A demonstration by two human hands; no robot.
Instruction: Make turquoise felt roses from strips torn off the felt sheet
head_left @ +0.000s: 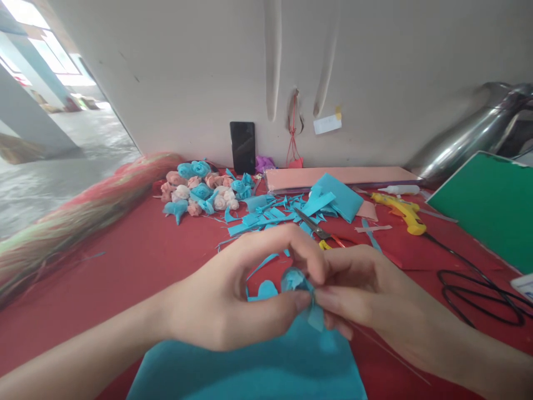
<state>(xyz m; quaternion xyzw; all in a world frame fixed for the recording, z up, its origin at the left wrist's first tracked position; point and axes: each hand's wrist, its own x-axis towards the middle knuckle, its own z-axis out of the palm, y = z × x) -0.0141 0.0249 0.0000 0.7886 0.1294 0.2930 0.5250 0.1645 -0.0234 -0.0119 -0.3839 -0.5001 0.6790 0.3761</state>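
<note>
Blue, crinkled-paper flower (pixel 295 279): ruffled at the top, positioned above a flat blue sheet (pixel 258 369). My left hand (pixel 216 311) pinches its side; my right hand (pixel 375 300) pinches its base. White paper label (pixel 327 124), upright panel (pixel 187 72): any writing too small to read.

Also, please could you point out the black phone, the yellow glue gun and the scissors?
Black phone (pixel 243 148): head view, middle of its dark screen.
Yellow glue gun (pixel 398 209): head view, on its body.
Scissors (pixel 308 223): head view, on the blades.
</note>
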